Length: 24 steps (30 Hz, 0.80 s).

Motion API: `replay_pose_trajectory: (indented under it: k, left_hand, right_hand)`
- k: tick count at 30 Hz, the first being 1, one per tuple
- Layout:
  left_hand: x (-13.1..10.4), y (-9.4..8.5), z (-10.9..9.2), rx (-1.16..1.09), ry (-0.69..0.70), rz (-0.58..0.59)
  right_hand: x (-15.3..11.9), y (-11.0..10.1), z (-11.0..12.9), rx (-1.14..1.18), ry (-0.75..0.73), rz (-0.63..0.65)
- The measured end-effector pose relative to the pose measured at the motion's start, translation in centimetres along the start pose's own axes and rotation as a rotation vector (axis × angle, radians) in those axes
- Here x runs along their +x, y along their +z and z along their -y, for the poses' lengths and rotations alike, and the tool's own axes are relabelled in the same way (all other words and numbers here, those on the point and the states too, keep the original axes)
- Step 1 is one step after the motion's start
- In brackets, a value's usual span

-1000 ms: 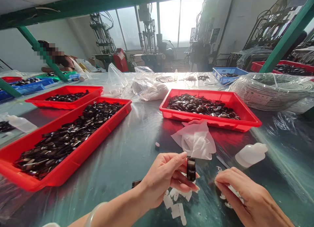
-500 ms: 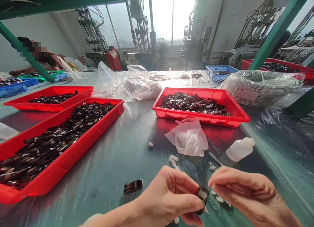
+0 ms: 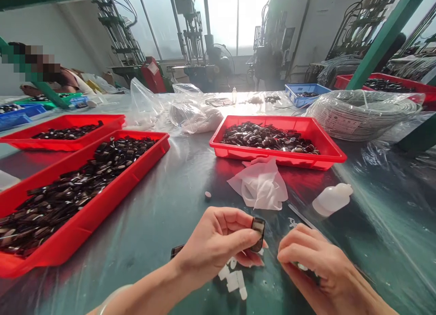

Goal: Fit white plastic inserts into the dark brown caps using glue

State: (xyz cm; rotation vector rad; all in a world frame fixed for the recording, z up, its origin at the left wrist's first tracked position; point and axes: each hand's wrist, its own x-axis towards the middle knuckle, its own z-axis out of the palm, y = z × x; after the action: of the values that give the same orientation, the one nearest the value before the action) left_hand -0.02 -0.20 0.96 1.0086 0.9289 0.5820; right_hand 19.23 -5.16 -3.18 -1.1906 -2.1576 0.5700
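My left hand (image 3: 225, 238) is closed on a small dark glossy piece (image 3: 259, 233), held upright between thumb and fingers above the table. To its right, my right hand (image 3: 316, 260) is curled with its fingertips together; whatever they may pinch is hidden. The hands are apart. Several white bits (image 3: 234, 281) lie below my left hand. Another dark piece (image 3: 177, 250) rests on the table, partly covered by my left wrist. Beyond the hands are a crumpled white cloth (image 3: 264, 188) and a white plastic bottle (image 3: 332, 199) on its side.
Red trays of dark pieces stand at the left (image 3: 112, 194) and ahead (image 3: 272, 158). A wrapped cable coil (image 3: 361, 115) sits at the right, with clear bags (image 3: 194, 113) farther back. A person (image 3: 64, 79) is at the far left behind a green post.
My left hand has moved up and left with the dark piece, away from my right hand. More white bits show beneath it. The whole view has shifted slightly.
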Motion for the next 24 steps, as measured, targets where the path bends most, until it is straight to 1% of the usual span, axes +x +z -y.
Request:
replay_pose_trajectory:
  k: [2, 4, 6, 8, 9, 10, 12, 15, 16, 19, 21, 23, 24]
  left_hand:
    - [0.1, -0.2, -0.1, -0.009, 0.02, -0.022]
    - [0.2, -0.4, -0.1, -0.017, 0.032, -0.027]
    - [0.3, -0.5, 0.1, -0.017, 0.036, -0.024]
    - [0.3, -0.5, 0.3, -0.016, 0.035, -0.024]
    - [0.4, -0.5, 0.3, -0.016, 0.033, -0.025]
    - [0.4, -0.5, 0.4, -0.014, 0.031, -0.026]
    - [0.5, -0.5, 0.6, -0.013, 0.025, -0.024]
    - [0.6, -0.4, 0.7, -0.007, 0.014, -0.016]
    - [0.6, -0.4, 0.7, -0.004, 0.009, -0.012]
    - [0.6, -0.2, 0.7, 0.012, -0.004, 0.001]
    - [0.5, -0.1, 0.7, 0.017, -0.007, 0.003]
    - [0.5, 0.0, 0.7, 0.021, -0.011, 0.0]
    - [0.5, 0.1, 0.7, 0.022, -0.015, -0.002]
  right_hand:
    - [0.0, 0.4, 0.3, -0.102, -0.076, -0.01]
    - [0.0, 1.2, 0.6, -0.157, -0.161, -0.052]
    - [0.1, 2.4, 1.0, -0.214, -0.301, -0.097]
    - [0.2, 3.8, 1.3, -0.274, -0.428, -0.184]
    - [0.3, 4.5, 1.4, -0.294, -0.461, -0.232]
    - [0.3, 5.1, 1.5, -0.29, -0.467, -0.349]
    - [0.4, 5.9, 1.6, -0.295, -0.46, -0.403]
    - [0.4, 5.8, 1.7, -0.337, -0.457, -0.268]
    - [0.4, 5.6, 1.7, -0.342, -0.462, -0.242]
    - [0.3, 4.8, 1.8, -0.26, -0.452, -0.24]
    - [0.1, 3.8, 1.9, -0.134, -0.373, -0.184]
    - [-0.2, 2.6, 1.9, 0.01, -0.239, -0.114]
    - [-0.3, 1.9, 1.8, 0.075, -0.17, -0.099]
